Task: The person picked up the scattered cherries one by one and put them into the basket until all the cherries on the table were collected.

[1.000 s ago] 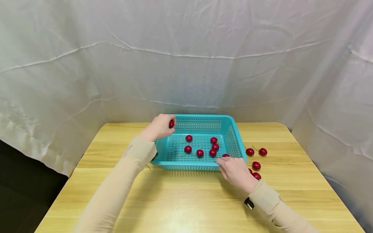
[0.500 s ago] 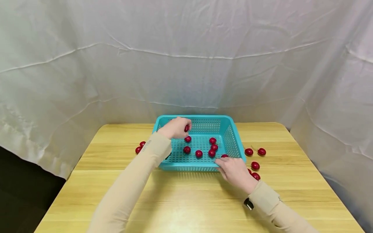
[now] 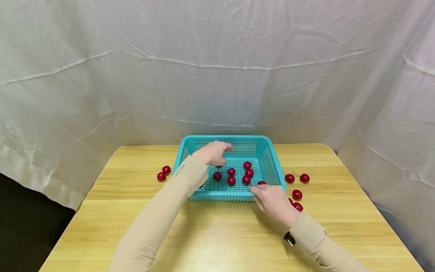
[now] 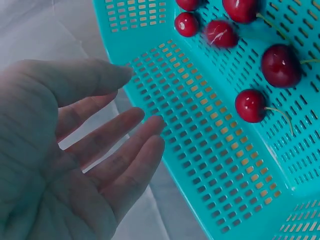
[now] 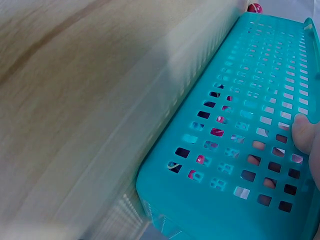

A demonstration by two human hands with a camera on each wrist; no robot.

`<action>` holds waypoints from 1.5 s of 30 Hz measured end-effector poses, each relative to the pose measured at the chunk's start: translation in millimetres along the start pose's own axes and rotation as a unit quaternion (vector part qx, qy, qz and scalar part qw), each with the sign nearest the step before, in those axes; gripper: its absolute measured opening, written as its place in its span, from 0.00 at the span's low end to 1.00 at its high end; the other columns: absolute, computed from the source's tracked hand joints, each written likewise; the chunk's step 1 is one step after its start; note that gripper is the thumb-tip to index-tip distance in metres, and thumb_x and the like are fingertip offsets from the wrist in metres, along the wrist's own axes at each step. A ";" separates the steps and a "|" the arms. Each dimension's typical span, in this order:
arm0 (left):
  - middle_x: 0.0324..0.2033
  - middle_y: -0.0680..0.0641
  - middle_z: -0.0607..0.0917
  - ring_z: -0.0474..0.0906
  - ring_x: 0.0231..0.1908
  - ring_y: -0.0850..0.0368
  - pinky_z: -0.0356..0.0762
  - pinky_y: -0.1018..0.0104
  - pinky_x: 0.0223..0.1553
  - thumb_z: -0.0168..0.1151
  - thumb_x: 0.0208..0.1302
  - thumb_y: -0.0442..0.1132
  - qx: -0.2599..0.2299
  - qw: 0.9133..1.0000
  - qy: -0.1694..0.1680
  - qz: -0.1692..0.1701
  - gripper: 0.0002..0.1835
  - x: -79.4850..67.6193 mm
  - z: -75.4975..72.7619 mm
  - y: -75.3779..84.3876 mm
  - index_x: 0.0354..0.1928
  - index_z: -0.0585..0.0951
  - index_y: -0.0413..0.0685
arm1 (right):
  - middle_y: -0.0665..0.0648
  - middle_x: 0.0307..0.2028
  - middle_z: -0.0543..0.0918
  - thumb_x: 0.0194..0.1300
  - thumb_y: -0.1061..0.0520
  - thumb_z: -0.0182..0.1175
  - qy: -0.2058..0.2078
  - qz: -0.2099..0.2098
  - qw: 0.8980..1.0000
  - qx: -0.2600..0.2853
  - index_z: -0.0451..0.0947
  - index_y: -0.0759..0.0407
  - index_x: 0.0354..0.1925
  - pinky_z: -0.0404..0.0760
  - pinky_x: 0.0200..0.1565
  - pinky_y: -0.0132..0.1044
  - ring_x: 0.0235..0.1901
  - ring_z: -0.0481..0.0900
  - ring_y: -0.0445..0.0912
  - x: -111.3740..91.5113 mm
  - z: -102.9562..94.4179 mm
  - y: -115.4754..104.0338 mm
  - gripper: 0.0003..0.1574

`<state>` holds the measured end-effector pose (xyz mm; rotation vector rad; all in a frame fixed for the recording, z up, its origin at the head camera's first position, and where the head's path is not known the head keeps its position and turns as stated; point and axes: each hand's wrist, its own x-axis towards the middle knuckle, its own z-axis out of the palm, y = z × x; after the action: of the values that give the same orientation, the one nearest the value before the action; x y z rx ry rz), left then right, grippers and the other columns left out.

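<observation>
**Turquoise basket (image 3: 221,193) with red cherries (image 3: 231,180), loading apparently under way**

1. Far left, on the wooden table (image 3: 102,226): a left pair of cherries (image 3: 161,176), close together, outside the basket.

2. Left hand (image 3: 213,153), in a pale sleeve (image 3: 170,204): over the basket's left part. The left wrist view shows fingers spread, thumb apart, nothing held.

3. Basket: upright on the table, walls and floor perforated. Contents: at least seven cherries loose on the floor, mostly centre to right, some with stems; another is partly hidden below the left hand.

4. Right hand (image 3: 275,202): at the right end of the near rim, gripping it. One digit lies against the outer wall; others show through the openings.

5. Far right, on the table: a right group of cherries (image 3: 297,194), five visible, one partly covered by the right hand.

Step in hand, as judged: a release into the basket, the left hand being unladen above the fruit. The next move likely calls for lifting that hand clear and reaching for the left pair, the right hand steadying the rim meanwhile.
</observation>
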<state>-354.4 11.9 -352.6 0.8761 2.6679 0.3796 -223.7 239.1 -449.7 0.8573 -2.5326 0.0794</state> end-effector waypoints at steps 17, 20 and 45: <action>0.72 0.47 0.73 0.71 0.69 0.47 0.72 0.52 0.68 0.54 0.73 0.37 -0.007 0.999 0.032 -0.003 0.25 -22.3 -16.4 -26.3 0.71 0.71 0.51 | 0.50 0.28 0.88 0.53 0.56 0.75 -0.001 0.007 1.000 0.000 0.79 0.50 0.32 0.67 0.16 0.29 0.21 0.84 0.45 0.4 -0.5 1.5 0.12; 0.70 0.45 0.74 0.72 0.69 0.45 0.72 0.51 0.69 0.54 0.73 0.36 -0.007 0.999 0.054 -0.001 0.24 -33.9 -22.3 -38.4 0.70 0.72 0.48 | 0.50 0.27 0.88 0.54 0.56 0.75 0.000 0.004 1.000 0.002 0.79 0.51 0.32 0.66 0.16 0.28 0.21 0.84 0.45 2.3 0.6 1.1 0.12; 0.60 0.37 0.80 0.80 0.41 0.40 0.81 0.44 0.44 0.51 0.66 0.31 0.009 0.949 0.307 -0.070 0.23 -106.8 19.9 -129.3 0.63 0.76 0.39 | 0.48 0.24 0.86 0.53 0.55 0.76 0.001 0.009 1.000 -0.004 0.75 0.49 0.28 0.59 0.15 0.26 0.19 0.80 0.44 3.0 0.4 2.5 0.15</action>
<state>-333.5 -150.8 -393.0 0.6369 3.2774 0.6888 -227.5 239.4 -448.5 0.8316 -2.5375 0.0753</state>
